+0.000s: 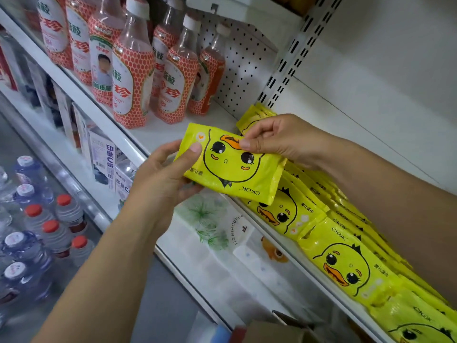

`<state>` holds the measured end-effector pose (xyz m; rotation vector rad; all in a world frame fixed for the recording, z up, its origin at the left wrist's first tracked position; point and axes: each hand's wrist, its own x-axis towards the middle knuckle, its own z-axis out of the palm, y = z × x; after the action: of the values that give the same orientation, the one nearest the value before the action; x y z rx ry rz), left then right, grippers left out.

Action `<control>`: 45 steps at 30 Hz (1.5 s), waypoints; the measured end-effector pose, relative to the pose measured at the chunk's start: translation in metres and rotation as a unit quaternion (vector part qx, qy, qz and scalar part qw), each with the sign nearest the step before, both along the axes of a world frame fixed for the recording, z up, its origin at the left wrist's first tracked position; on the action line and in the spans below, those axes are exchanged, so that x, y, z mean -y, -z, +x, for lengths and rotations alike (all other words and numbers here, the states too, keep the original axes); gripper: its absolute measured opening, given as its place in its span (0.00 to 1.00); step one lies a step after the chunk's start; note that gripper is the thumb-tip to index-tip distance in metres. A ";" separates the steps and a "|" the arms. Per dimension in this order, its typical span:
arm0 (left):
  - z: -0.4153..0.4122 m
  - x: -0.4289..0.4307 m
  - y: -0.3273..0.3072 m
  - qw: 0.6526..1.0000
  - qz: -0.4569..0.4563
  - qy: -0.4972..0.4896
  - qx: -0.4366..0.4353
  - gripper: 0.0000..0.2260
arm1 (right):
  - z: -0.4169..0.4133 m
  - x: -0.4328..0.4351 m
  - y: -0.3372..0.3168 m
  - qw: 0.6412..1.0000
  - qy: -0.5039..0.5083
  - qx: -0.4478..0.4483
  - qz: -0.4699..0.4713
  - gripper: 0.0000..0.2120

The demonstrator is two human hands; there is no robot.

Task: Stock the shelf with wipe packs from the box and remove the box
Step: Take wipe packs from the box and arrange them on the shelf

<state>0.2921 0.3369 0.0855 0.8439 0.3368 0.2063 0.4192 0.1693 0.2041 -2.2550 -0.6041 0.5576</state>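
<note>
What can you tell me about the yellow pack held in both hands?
The wipe pack is a glossy yellow plastic pouch, printed with a cartoon duck face, orange beak and black lettering, upside down. It tilts over the shelf front. The left hand grips one end, thumb on top; the right hand pinches the other. Matching packs lie just beyond.

I'm getting bright, soft, even light, faint shadows; wide-angle bend curves the shelf edge (123, 139), box (277, 330) at bottom smeared, blurry

A plain white panel (395, 58) fills the right side. Beside it, a slotted upright (295, 53) borders a white perforated back panel (242, 60). Grey floor (168, 305) lies below.
</note>
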 end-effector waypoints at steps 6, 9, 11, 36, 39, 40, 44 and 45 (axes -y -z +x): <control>0.009 0.009 0.005 1.000 -0.007 0.029 -0.003 0.17 | 0.003 0.011 0.010 0.979 0.120 -0.121 0.110 0.33; 0.019 0.017 0.006 0.995 -0.093 -0.027 0.022 0.19 | -0.003 0.014 0.011 0.948 0.100 -0.213 0.214 0.29; 0.023 0.028 0.004 0.992 -0.109 -0.050 0.026 0.23 | -0.009 0.011 0.019 0.950 0.078 -0.219 0.208 0.27; 0.049 0.051 0.052 0.781 0.612 0.010 -0.125 0.29 | 0.161 0.019 0.052 0.948 0.129 0.251 -0.145 0.17; 0.050 0.051 0.051 0.775 0.617 0.016 -0.133 0.29 | 0.166 0.022 0.065 0.932 0.103 0.279 -0.209 0.18; 0.051 0.051 0.050 0.773 0.620 0.017 -0.133 0.29 | 0.168 0.022 0.068 0.919 0.092 0.293 -0.246 0.21; 0.052 0.051 0.049 0.769 0.623 0.017 -0.137 0.29 | 0.163 0.021 0.072 0.875 0.111 0.309 -0.355 0.44; 0.053 0.051 0.049 0.769 0.624 0.017 -0.139 0.29 | 0.163 0.021 0.073 0.868 0.119 0.309 -0.371 0.50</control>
<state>0.3449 0.2858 0.0368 2.2311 0.4524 0.2677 0.5818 0.1487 0.1315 -3.2256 -0.4271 -0.1248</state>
